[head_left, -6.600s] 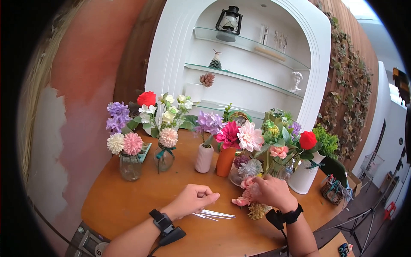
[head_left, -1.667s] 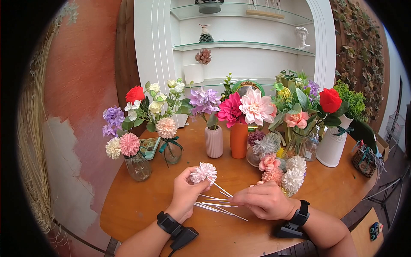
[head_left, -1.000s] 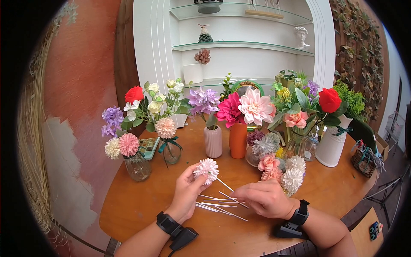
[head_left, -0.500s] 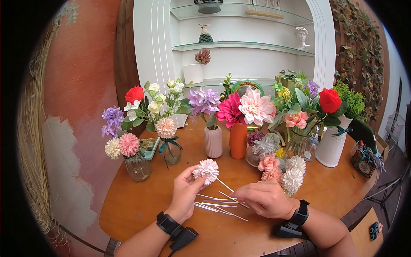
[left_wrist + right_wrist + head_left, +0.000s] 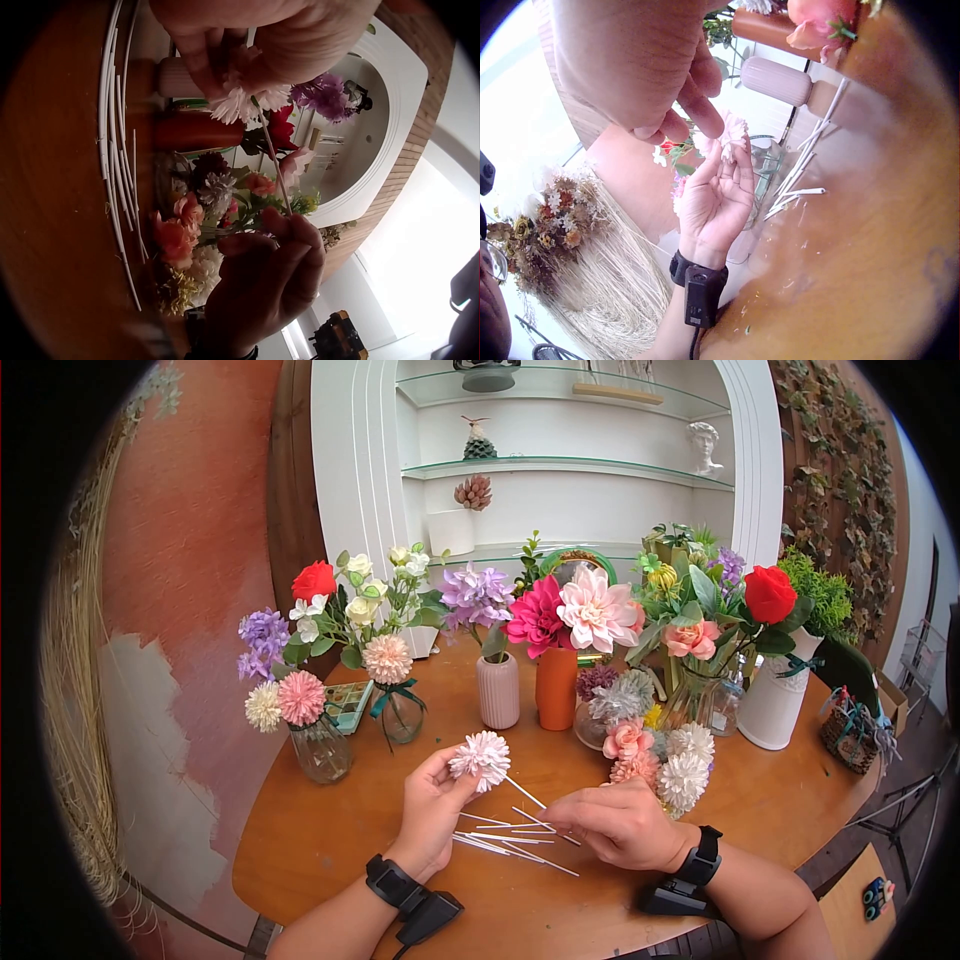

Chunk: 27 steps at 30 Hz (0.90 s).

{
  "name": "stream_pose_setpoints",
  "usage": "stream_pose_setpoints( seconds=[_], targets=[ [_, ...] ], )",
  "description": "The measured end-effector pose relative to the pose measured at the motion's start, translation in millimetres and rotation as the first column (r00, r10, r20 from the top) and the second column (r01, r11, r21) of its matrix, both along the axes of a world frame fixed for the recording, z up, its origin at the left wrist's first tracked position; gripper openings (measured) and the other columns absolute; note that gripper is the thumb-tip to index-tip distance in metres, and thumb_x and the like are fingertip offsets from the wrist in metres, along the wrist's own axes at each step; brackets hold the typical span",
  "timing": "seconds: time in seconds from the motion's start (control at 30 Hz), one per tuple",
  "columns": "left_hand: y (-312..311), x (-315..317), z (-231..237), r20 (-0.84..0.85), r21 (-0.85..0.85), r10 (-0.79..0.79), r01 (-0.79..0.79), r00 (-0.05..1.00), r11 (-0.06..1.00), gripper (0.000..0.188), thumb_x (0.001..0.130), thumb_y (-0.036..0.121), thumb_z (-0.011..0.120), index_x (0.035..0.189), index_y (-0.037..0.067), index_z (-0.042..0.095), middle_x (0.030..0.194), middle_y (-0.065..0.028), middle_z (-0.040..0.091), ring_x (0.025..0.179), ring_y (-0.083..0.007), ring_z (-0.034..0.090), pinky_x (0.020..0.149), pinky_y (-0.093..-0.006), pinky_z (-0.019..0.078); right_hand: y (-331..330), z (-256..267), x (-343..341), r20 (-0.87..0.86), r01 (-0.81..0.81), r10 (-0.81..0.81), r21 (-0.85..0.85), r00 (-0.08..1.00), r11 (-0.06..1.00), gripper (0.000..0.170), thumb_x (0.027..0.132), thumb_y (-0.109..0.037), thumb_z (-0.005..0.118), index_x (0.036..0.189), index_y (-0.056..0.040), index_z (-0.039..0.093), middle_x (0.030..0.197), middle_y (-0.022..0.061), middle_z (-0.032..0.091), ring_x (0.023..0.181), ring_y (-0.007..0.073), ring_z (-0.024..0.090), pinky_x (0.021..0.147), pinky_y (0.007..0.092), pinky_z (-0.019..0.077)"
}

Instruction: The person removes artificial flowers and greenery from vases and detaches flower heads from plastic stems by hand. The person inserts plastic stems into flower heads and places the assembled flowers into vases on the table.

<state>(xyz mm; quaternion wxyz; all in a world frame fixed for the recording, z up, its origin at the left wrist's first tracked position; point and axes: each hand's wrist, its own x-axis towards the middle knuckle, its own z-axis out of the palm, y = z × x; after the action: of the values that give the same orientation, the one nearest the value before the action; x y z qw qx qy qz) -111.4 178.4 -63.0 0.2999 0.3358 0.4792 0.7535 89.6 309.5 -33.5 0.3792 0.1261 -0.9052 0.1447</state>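
Note:
Between the thumb and fingers of my left hand [image 5: 430, 815] is a pale pink artificial pompom flower head [image 5: 480, 761], held above the table. A thin white stick [image 5: 274, 163] runs from the green base under the flower toward my right hand [image 5: 625, 825]. My right fingertips pinch the far end of this stick, as the left wrist view shows. Below both hands lies a loose pile of white sticks [image 5: 497, 843] on the wooden table [image 5: 340, 840]. Close beyond the right hand sit loose flower heads, among them white pompoms [image 5: 685, 780] and peach blossoms [image 5: 628, 738].
Glass vases [image 5: 321, 752] with flowers stand at the left. A pink ribbed vase [image 5: 499, 692] and an orange vase [image 5: 557, 690] are in the middle. At the right are a white pitcher [image 5: 773, 705] and a wicker basket [image 5: 848, 738]. Behind is a white arched shelf [image 5: 570, 430].
Since the oldest frame, my left hand has taken the pale pink flower, and my right hand has left the loose flowers for a white stick. In the last second both hands barely move.

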Motion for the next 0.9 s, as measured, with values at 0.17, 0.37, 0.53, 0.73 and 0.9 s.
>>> stream_pose_setpoints(
  seconds=[0.17,0.37,0.53,0.73,0.9],
  targets=[
    [0.7,-0.8,-1.1,-0.003,0.010,-0.002,0.002,1.000,1.000,0.033,0.094,0.001,0.060,0.126,-0.005,0.053,0.117,-0.0115,0.064,0.105,-0.0159,0.063,0.091,-0.0297,0.0530,-0.2,0.4,-0.2,0.000,-0.009,0.009,-0.008,1.000,1.000,0.034,0.076,0.001,0.068,0.108,-0.0099,0.067,0.089,0.0054,0.069,0.067,0.0239,0.067,0.058,0.0333,0.0556],
    [1.3,-1.2,-1.8,-0.003,0.002,0.002,-0.002,1.000,1.000,0.034,0.093,-0.001,0.059,0.127,-0.005,0.053,0.118,-0.0120,0.063,0.106,-0.0164,0.063,0.092,-0.0298,0.0529,0.5,-0.4,-0.2,-0.003,-0.007,0.007,-0.003,1.000,1.000,0.034,0.075,0.001,0.068,0.107,-0.0099,0.067,0.089,0.0056,0.069,0.067,0.0241,0.067,0.058,0.0336,0.0553],
    [2.2,-2.9,-3.5,-0.012,0.005,0.001,0.000,1.000,1.000,0.034,0.093,-0.002,0.059,0.127,-0.006,0.052,0.119,-0.0124,0.063,0.107,-0.0167,0.063,0.092,-0.0299,0.0528,0.5,-0.3,0.1,-0.002,-0.002,0.002,0.003,1.000,1.000,0.034,0.075,0.001,0.068,0.107,-0.0100,0.067,0.089,0.0056,0.069,0.066,0.0241,0.066,0.057,0.0338,0.0548],
    [1.9,-1.8,-2.3,-0.010,0.006,0.003,-0.003,1.000,1.000,0.034,0.093,-0.002,0.058,0.127,-0.006,0.052,0.119,-0.0126,0.063,0.107,-0.0169,0.063,0.093,-0.0301,0.0527,0.7,-0.4,-0.2,-0.008,-0.006,0.006,0.000,1.000,1.000,0.032,0.076,0.001,0.068,0.107,-0.0099,0.067,0.090,0.0059,0.069,0.067,0.0241,0.067,0.057,0.0334,0.0554],
    [2.5,-2.7,-3.5,-0.009,0.009,-0.002,0.002,1.000,1.000,0.034,0.093,-0.003,0.058,0.127,-0.006,0.052,0.119,-0.0130,0.063,0.107,-0.0170,0.063,0.093,-0.0301,0.0526,0.4,0.6,0.0,-0.006,-0.010,0.010,-0.008,1.000,1.000,0.031,0.077,0.000,0.069,0.106,-0.0094,0.067,0.092,0.0067,0.070,0.068,0.0241,0.068,0.058,0.0330,0.0560]
  ],
)
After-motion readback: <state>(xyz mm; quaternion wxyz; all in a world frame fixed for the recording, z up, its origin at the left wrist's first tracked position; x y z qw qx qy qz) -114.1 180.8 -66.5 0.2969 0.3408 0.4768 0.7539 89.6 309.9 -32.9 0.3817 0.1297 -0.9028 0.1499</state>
